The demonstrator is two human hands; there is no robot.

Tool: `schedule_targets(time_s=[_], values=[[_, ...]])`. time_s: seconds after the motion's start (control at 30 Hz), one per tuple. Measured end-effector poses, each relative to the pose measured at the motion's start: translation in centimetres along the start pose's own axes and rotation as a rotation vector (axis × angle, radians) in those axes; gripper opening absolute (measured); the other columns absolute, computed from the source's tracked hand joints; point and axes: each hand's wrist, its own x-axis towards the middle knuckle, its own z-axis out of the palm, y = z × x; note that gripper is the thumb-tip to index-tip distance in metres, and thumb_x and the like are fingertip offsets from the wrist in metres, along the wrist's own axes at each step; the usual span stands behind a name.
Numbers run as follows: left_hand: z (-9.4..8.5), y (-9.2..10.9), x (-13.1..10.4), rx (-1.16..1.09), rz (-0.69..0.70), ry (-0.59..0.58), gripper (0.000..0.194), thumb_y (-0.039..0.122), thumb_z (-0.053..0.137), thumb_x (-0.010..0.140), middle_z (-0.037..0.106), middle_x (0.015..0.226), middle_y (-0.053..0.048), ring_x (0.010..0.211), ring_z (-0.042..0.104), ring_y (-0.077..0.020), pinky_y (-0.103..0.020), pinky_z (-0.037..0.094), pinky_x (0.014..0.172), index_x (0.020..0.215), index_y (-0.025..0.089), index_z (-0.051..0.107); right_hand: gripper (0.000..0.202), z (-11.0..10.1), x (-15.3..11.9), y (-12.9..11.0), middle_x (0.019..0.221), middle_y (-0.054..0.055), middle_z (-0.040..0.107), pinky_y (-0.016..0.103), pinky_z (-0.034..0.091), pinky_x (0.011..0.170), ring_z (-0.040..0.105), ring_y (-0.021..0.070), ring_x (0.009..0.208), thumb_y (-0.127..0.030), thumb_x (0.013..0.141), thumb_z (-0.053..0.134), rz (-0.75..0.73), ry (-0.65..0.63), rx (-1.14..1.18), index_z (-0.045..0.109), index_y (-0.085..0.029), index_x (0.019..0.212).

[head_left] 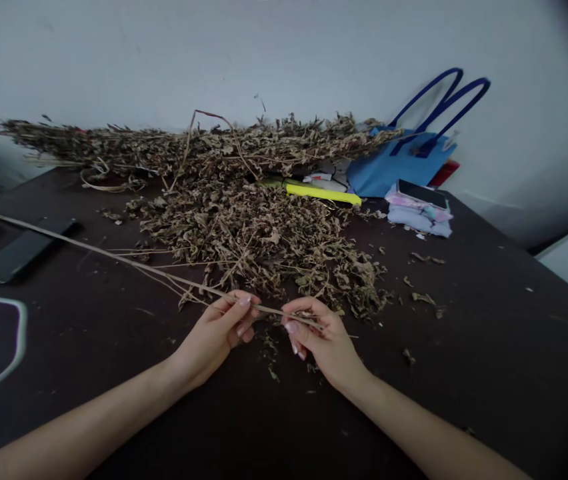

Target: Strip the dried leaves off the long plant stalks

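Observation:
A long dry plant stem (94,249) runs from the left edge of the view to the middle of the dark table. My left hand (218,333) pinches it between thumb and fingers. Around the stem's right end my right hand (325,341) is closed, its thumb and fingers pressed together. Thin side twigs branch off the stem left of my left hand. Just beyond both hands spreads a heap of dried, crumpled leaves (249,230). A few leaf scraps lie on the table between and below the hands.
A long bundle of dried plants (149,150) lies along the wall. Behind the heap are a yellow object (323,195), a blue bag (389,170) and a phone (421,194) on tissue packs. At left lies a dark flat object (19,253). Leaf bits dot the dark table (494,347).

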Motion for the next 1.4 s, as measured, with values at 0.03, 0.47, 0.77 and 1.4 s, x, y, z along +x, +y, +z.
schedule_targets(time_s=[0.03, 0.47, 0.77, 1.4], values=[[0.0, 0.1, 0.0, 0.015, 0.016, 0.003, 0.012, 0.025, 0.064, 0.080, 0.053, 0.068, 0.001, 0.050, 0.035, -0.0041, -0.017, 0.037, 0.049, 0.083, 0.014, 0.065, 0.018, -0.2, 0.1, 0.0, 0.064, -0.004, 0.056, 0.018, 0.039, 0.043, 0.046, 0.0051, 0.046, -0.027, 0.079, 0.065, -0.010, 0.008, -0.017, 0.060, -0.022, 0.095], [0.0, 0.4, 0.1, 0.090, 0.072, -0.007, 0.013, 0.028, 0.063, 0.081, 0.062, 0.081, -0.002, 0.053, 0.042, -0.0053, -0.020, 0.039, 0.052, 0.083, 0.015, 0.063, 0.013, -1.5, 1.6, -0.6, 0.070, -0.003, 0.058, 0.017, 0.033, 0.039, 0.046, 0.0049, 0.045, -0.029, 0.079, 0.065, 0.135, 0.070, 0.309, 0.059, -0.020, 0.086], [0.0, 0.6, 0.2, 0.085, 0.067, 0.024, 0.014, 0.029, 0.064, 0.080, 0.062, 0.081, -0.002, 0.053, 0.042, -0.0054, -0.020, 0.038, 0.051, 0.083, 0.015, 0.062, 0.027, -1.6, 1.8, -1.0, 0.079, 0.001, 0.068, 0.016, 0.031, 0.037, 0.043, 0.0039, 0.041, -0.018, 0.068, 0.071, 0.230, 0.060, 0.428, 0.056, -0.021, 0.091], [0.4, 0.4, -0.1, 0.113, 0.050, -0.004, 0.015, 0.029, 0.065, 0.079, 0.060, 0.072, 0.000, 0.050, 0.040, -0.0064, -0.022, 0.038, 0.052, 0.080, 0.015, 0.060, 0.010, -1.0, 1.5, -1.1, 0.084, 0.000, 0.061, 0.016, 0.034, 0.044, 0.038, 0.0043, 0.052, -0.019, 0.072, 0.070, 0.235, 0.068, 0.651, 0.061, -0.018, 0.076]])
